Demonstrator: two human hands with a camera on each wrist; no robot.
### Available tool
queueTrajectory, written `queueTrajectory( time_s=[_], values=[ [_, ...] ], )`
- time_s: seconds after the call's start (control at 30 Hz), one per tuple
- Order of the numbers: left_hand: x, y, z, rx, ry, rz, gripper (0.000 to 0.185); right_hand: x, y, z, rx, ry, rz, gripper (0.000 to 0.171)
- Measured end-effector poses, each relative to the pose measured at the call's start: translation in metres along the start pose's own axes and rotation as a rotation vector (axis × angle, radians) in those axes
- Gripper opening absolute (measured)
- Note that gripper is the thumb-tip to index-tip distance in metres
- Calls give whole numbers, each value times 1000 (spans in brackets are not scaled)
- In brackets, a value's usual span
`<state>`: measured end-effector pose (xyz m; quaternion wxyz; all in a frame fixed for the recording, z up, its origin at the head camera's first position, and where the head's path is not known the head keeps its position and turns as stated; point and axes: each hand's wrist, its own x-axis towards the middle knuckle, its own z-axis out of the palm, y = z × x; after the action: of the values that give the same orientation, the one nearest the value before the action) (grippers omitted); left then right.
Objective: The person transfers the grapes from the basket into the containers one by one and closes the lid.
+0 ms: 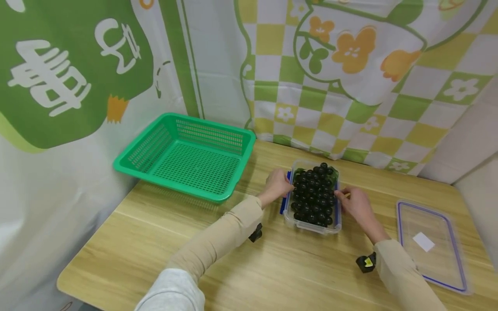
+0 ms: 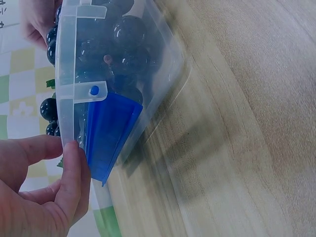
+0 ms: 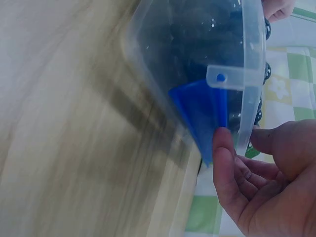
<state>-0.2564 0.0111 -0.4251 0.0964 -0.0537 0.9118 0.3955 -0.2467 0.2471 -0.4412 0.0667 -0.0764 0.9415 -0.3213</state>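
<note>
A clear plastic food container [image 1: 311,226] stands on the wooden table, heaped with a bunch of dark grapes [image 1: 314,194] and a little green at its far end. Thumb and fingers of my left hand [image 1: 277,186] pinch the rim on the left side, beside a blue latch [image 2: 112,133] that hangs folded outward. On the opposite side my right hand [image 1: 355,205] pinches the rim, its fingertips by the other blue latch [image 3: 200,113]. In both wrist views the grapes show dark through the wall and bulge over the rim.
A green plastic basket [image 1: 237,172] with a perforated floor sits at the table's back left. Flat on the right lies a clear lid [image 1: 439,224] with a blue seal and a white label [image 1: 423,242]. Printed curtains [image 1: 280,90] hang behind the table [image 1: 295,268].
</note>
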Motion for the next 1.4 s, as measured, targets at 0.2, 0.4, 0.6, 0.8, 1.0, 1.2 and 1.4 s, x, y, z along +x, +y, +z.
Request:
queueTrajectory(
  time_s=[0.2,0.4,0.6,0.8,1.0,1.2,1.4],
  values=[
    [3,2,10,-23,-4,32,25,-8,27,-15,66,6,69,40],
    [4,-4,6,-70,5,58,14,-11,47,-36,-8,37,104,36],
    [4,-12,-9,-82,39,28,12,-10,69,-49,13,55,147,36],
    [2,-8,1,-106,-15,43,10,-40,113,-78,-50,72,221,39],
    [2,-6,6,-98,-1,29,10,-59,151,-98,-29,146,254,31],
    [2,-6,5,-111,0,32,10,-75,175,-114,-138,203,254,29],
    [2,-7,7,-125,-1,28,10,-88,193,-120,-291,259,293,29]
  ],
)
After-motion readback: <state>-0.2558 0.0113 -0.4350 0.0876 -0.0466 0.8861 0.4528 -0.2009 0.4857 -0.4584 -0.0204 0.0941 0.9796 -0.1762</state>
